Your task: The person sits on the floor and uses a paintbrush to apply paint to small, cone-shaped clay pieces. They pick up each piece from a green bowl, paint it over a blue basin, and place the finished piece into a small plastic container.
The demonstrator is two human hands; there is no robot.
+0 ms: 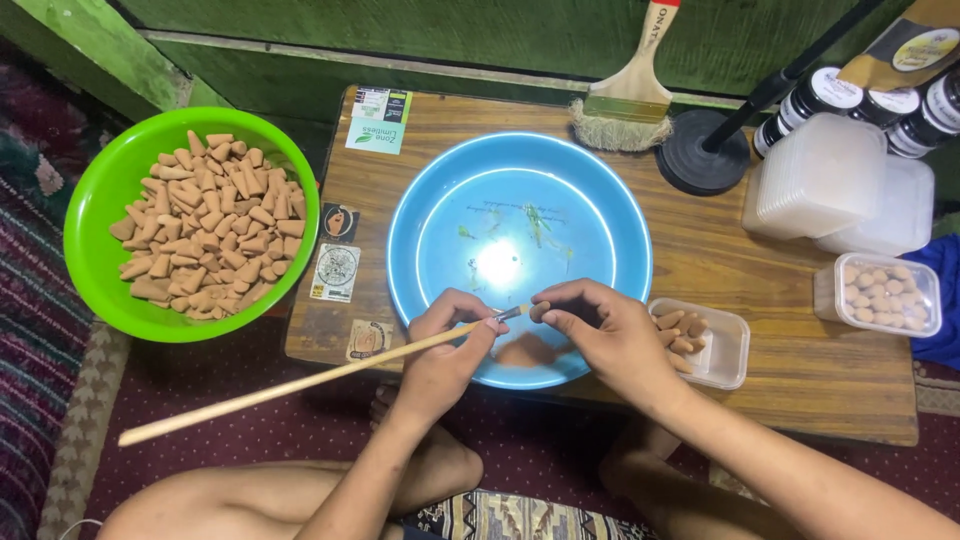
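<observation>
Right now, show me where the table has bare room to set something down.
Bare wood lies along the front right edge of the table, below the lidded tub, and in a patch between the blue basin and the round stand base. The back right corner is crowded with stacked tubs and jars. Stickers cover the left strip.

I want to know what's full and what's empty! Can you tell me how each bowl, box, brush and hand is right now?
green bowl: heaped with brown cones
blue bowl: nearly empty, a few green bits
small open tray: part filled with cones
lidded clear box: shut, filled with cones
thin brush: held, tip at a cone
left hand: gripping the thin brush
right hand: pinching a cone
wide brush: lying unused
</observation>
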